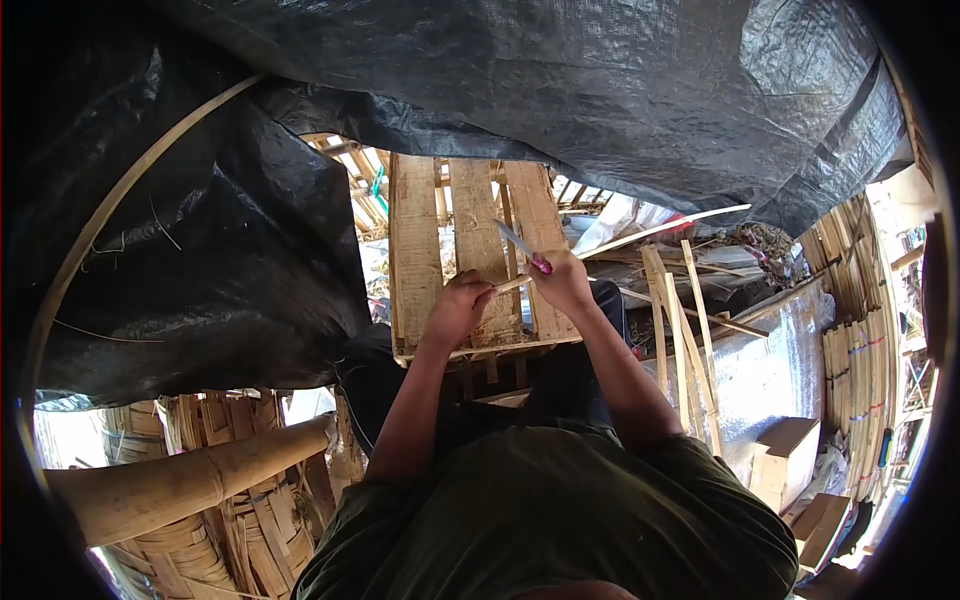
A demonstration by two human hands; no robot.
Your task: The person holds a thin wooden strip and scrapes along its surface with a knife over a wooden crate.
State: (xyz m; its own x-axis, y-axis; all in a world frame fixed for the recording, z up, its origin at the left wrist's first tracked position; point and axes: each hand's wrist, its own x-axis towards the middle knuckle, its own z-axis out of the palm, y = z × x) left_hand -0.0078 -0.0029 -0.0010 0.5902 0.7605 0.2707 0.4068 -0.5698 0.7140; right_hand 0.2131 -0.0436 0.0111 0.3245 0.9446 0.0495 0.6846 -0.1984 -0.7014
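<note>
Over a bench of wooden planks (416, 250), my left hand (460, 312) is closed on the near end of a long, pale bamboo strip (655, 229). The strip passes under my right hand (563, 284) and reaches out to the upper right. My right hand is wrapped round the handle of a knife (515, 239), whose pink part shows at the fingers. The blade points up and left above the planks. Where exactly the blade's lower part meets the strip cannot be made out.
Black plastic sheeting (620, 80) hangs overhead and at the left. Upright bamboo strips (697, 345) lean right of my right arm. A cardboard box (784, 462) stands at the lower right. A thick bamboo pole (190, 483) and woven baskets (175, 560) are at the lower left.
</note>
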